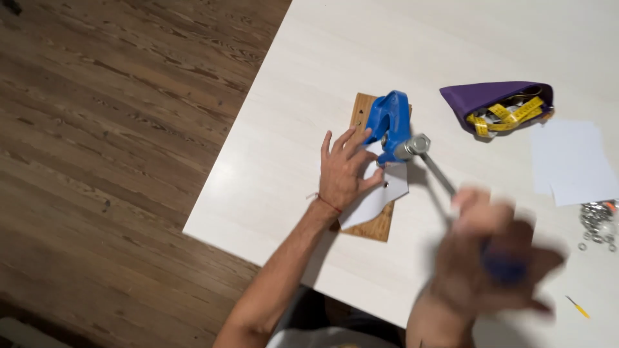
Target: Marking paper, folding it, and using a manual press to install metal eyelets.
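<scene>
On white table (309, 96), left hand (343, 171) flat, fingers spread, pinning white paper (377, 196) under blue press (390, 122) on wooden board (374, 225); right hand (493, 254) blurred, closed around lever handle (438, 173); one hole already punched; loose eyelets (596, 222) wait nearby.

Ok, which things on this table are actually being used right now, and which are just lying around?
In use:
left hand, pressing the white paper
blue press on its wooden board
right hand, blurred, gripping the press lever

Lying about:
purple pouch with yellow tape measure
loose white sheets
pile of metal rings
small yellow tool
</scene>
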